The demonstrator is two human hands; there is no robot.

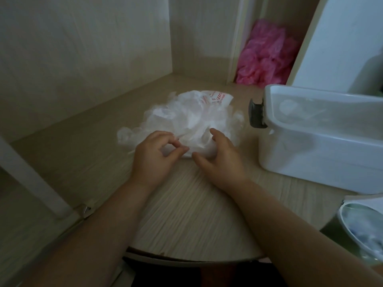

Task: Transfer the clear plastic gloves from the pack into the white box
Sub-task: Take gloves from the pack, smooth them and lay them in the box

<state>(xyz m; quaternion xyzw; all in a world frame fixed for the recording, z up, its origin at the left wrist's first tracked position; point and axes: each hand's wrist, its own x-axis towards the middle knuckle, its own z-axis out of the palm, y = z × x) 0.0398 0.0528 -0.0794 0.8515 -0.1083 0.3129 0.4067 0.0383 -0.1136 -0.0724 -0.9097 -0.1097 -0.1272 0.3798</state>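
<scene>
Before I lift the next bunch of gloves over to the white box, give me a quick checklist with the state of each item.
1. Left hand pinches the near edge of the clear plastic gloves: ok.
2. Right hand is cupped against the pile with fingers spread, gripping nothing: not ok.
3. White box is open at the top, right of the pile: ok.
4. Room in the box: something pale lies inside, depth hidden: cannot tell.
5. Path to the box: bare desk between, but the grey latch juts toward the pile: ok.
6. Gloves free of the printed pack: cannot tell.
</scene>
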